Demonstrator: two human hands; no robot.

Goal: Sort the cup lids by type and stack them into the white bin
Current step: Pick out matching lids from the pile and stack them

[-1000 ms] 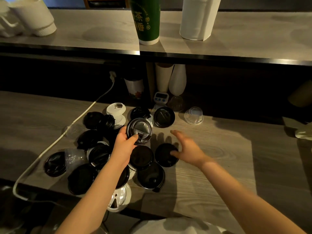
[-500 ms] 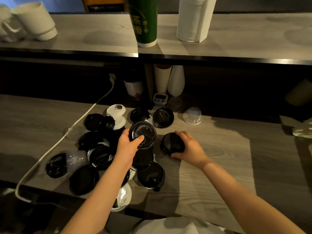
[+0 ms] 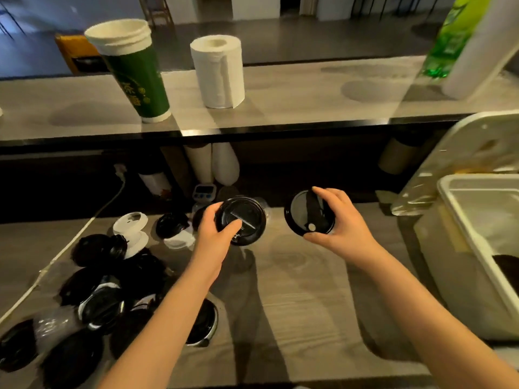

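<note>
My left hand (image 3: 217, 234) grips a black cup lid (image 3: 247, 221) and holds it above the counter. To its right, my right hand (image 3: 339, 220) holds a second black lid (image 3: 302, 213) tilted toward me, a small white dot near its rim. A heap of black lids (image 3: 112, 279), some clear lids (image 3: 52, 327) and white lids (image 3: 132, 227) lie on the counter at the left. The white bin (image 3: 463, 248) stands at the right edge, with something dark (image 3: 508, 266) inside it.
A white cable (image 3: 84, 231) runs along the left of the counter. On the upper shelf stand a green paper cup (image 3: 137, 77) and a paper towel roll (image 3: 219, 71). Below the shelf stand cups and a small timer (image 3: 205, 190). A white appliance (image 3: 455, 153) rises behind the bin.
Both hands have lifted their black lids off the counter and moved them right. The view has swung right and up, so the white bin is now in sight.
</note>
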